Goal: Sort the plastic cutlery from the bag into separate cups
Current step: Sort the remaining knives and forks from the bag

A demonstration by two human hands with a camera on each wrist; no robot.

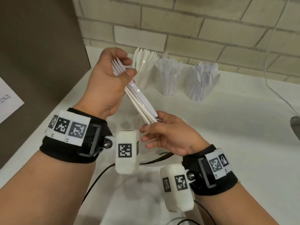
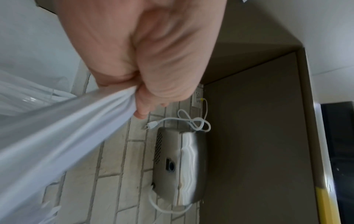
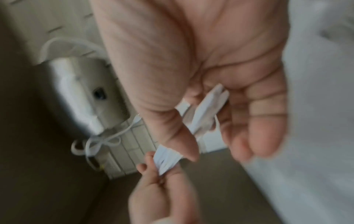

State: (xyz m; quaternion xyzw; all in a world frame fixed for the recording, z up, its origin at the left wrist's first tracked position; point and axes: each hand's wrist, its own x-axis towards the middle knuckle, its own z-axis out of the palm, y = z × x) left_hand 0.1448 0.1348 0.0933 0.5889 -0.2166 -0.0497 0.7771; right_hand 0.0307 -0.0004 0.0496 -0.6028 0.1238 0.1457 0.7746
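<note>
Three clear plastic cups stand in a row along the pale brick wall [image 1: 186,18] at upper centre: knives cup [image 1: 144,78], forks cup [image 1: 169,82], spoons cup [image 1: 203,85]. In front, mid-frame above the white counter [image 1: 227,127], the left hand [image 1: 107,78] grips a bundle of white plastic knives [image 1: 139,101] by the blades, while the right hand [image 1: 168,135] pinches the handle ends. A brown cabinet panel [image 1: 40,46] closes the left side; a white cord [image 1: 272,88] hangs at right.

A pale brick wall [image 1: 186,20] backs the white counter [image 1: 235,127] — a silver toaster [image 2: 180,165] stands against it, white cord [image 2: 193,121] looped beside it, near a brown cabinet side [image 1: 37,51] bearing a paper sheet [image 1: 8,101].
</note>
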